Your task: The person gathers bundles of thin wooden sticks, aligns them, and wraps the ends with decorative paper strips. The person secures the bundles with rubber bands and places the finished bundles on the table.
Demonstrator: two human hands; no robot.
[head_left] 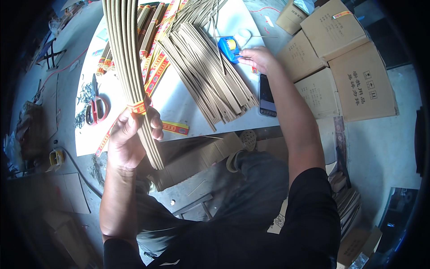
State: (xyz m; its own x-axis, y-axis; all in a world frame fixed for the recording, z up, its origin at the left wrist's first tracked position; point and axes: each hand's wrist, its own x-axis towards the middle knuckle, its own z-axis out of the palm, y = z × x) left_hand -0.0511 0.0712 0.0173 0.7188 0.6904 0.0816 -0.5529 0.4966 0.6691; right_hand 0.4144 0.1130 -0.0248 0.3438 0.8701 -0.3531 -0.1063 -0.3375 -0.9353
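Note:
In my left hand [127, 136] a thick bundle of long brown incense sticks [123, 54] stands nearly upright, tilted slightly, with fingers and thumb closed round its lower part. A red and yellow paper band [137, 108] circles the bundle just above my thumb. My right hand [257, 58] reaches to the far side of the table, fingertips pinched at the tape end of a blue tape dispenser [229, 49]; the bit of tape between them is too small to make out. Loose incense sticks [210, 76] lie spread between my hands. Printed red and yellow paper strips [156, 74] lie beside them.
Red-handled scissors [96, 105] lie on the white table [179, 107] at the left. Finished banded bundles [151, 31] rest at the back. A phone [267, 96] lies under my right forearm. Cardboard boxes [363, 80] stand to the right.

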